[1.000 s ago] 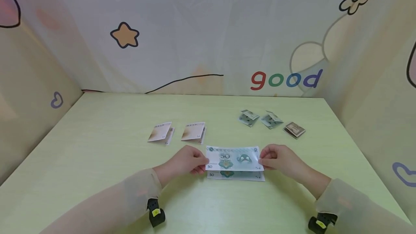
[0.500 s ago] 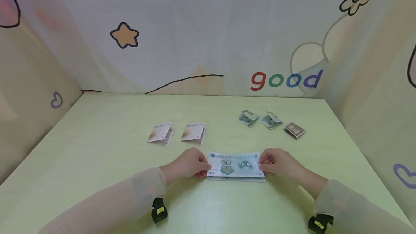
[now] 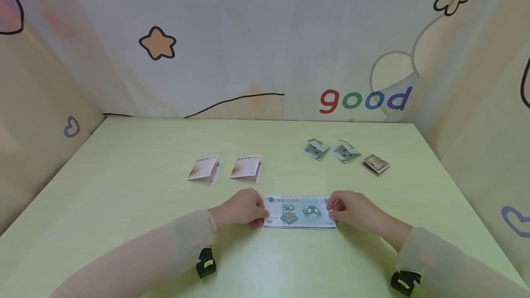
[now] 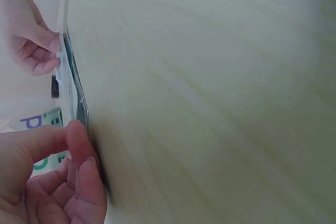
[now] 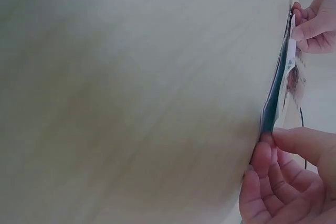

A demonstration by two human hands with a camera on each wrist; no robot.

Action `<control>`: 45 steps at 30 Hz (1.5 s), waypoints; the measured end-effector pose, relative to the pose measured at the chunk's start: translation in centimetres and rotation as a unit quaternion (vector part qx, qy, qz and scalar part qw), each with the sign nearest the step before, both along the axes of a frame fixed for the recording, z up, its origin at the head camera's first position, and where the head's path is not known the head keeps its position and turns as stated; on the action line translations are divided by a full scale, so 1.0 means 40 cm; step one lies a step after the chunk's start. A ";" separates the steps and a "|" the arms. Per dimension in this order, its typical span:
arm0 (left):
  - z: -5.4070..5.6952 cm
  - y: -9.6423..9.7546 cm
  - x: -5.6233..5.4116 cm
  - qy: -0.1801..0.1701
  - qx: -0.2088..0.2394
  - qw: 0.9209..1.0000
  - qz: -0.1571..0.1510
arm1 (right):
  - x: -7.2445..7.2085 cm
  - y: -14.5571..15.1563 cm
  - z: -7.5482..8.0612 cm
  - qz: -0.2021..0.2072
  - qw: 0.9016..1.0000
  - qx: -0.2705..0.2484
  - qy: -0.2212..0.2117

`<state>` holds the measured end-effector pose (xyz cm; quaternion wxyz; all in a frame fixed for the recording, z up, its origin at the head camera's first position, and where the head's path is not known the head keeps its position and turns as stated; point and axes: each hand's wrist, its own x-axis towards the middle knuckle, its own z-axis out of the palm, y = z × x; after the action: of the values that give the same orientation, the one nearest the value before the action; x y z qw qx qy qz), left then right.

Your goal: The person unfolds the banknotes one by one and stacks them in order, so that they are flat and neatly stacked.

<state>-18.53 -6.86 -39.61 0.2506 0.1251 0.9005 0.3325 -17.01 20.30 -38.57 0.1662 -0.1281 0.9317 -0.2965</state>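
Note:
A pale green-and-white 50 banknote (image 3: 297, 211) lies flat and wide near the middle front of the table, its front edge lined up over another 50 note (image 3: 300, 228) under it, of which only a thin strip shows. My left hand (image 3: 244, 207) pinches the top note's left end between thumb and fingers. At the other end, my right hand (image 3: 352, 208) pinches it the same way. Seen edge-on in the right wrist view, the notes (image 5: 278, 85) run between both hands, with a dark gap between the layers.
Two folded pinkish notes (image 3: 203, 168) (image 3: 246, 167) stand behind my left hand. Farther back right are two folded green notes (image 3: 317, 149) (image 3: 346, 151) and a folded brown note (image 3: 375, 164). A printed cloth (image 3: 232, 59) walls the table (image 3: 124, 197).
Both hands have lowered the top 50 note toward me, so it now covers nearly all of the note beneath. The left hand has moved slightly right. The folded notes have stayed put.

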 end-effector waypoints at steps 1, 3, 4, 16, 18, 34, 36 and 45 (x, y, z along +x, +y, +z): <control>0.000 0.002 -0.001 0.001 -0.006 1.000 -0.002 | -0.001 -0.001 0.000 0.002 1.000 0.004 -0.001; 0.002 0.005 -0.003 0.002 -0.018 1.000 -0.004 | -0.002 -0.003 -0.001 0.008 1.000 0.012 -0.003; 0.003 0.008 -0.003 0.003 -0.024 1.000 -0.005 | -0.003 -0.005 -0.001 0.010 1.000 0.016 -0.005; 0.038 0.030 -0.007 0.152 -0.205 0.962 -0.098 | 0.020 -0.036 0.017 0.101 0.964 0.229 0.094; 0.039 0.036 -0.003 0.208 -0.230 0.940 -0.141 | 0.029 -0.039 0.018 0.116 0.954 0.249 0.120; 0.037 0.051 0.020 0.390 -0.332 0.770 -0.379 | 0.075 -0.060 -0.012 0.241 0.921 0.238 0.193; 0.036 0.052 0.020 0.387 -0.333 0.771 -0.379 | 0.080 -0.067 -0.016 0.249 0.922 0.248 0.164; 0.034 0.047 0.011 0.368 -0.303 0.800 -0.363 | 0.086 -0.076 -0.015 0.277 0.910 0.269 0.149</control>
<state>-18.07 -4.98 -38.24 0.0277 0.4736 0.8685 -0.1440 -13.56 17.27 -39.16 0.1296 -0.3743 0.9171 0.0456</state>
